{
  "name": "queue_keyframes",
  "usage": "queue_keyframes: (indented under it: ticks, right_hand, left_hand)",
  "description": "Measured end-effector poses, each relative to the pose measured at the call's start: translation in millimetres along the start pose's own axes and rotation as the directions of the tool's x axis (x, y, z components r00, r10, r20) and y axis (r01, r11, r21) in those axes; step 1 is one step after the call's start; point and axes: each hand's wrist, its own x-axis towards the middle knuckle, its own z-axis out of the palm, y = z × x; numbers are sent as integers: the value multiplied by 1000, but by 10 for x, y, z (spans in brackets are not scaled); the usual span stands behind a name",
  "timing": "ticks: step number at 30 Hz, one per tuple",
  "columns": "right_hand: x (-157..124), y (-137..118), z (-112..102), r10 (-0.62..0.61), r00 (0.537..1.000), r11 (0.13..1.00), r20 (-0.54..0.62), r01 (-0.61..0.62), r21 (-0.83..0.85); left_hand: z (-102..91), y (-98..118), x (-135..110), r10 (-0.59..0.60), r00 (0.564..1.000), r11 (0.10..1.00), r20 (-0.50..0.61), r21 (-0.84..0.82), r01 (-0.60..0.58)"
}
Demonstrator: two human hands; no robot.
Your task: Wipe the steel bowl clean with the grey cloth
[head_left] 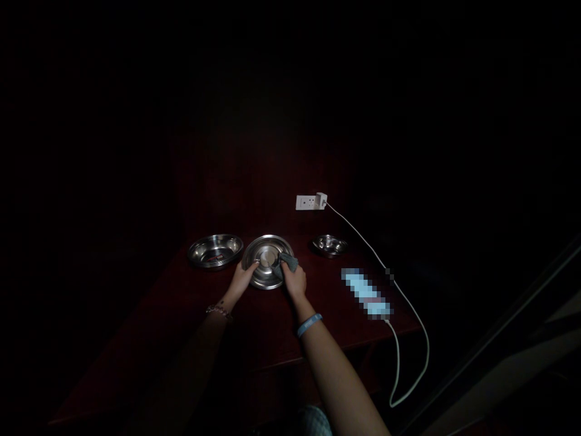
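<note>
The right hand's grip holds a cloth pressed on the dish, mid counter; the left hand pinches its rim. Wiping looks half done, I'd say. Beside it, a bowl and a small bowl sit untouched.

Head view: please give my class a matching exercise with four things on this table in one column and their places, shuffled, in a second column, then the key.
1 cloth
2 small bowl
3 cable
4 large bowl

A left of the middle dish
B runs from the socket strip
C under the right hand
D right of the middle dish

Pairs: 1-C, 2-D, 3-B, 4-A
</note>
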Motion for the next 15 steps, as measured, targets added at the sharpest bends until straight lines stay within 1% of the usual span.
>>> queue_keyframes:
  ticks: [7,15]
  right_hand:
    - [15,8,7,4,1000,1000,-5,-4,9]
    - [1,6,-1,-10,1000,999,-8,11,41]
  left_hand:
    - [8,-26,-12,18,999,1000,33,3,-19]
    - [27,-21,-16,11,1000,1000,20,-20,-10]
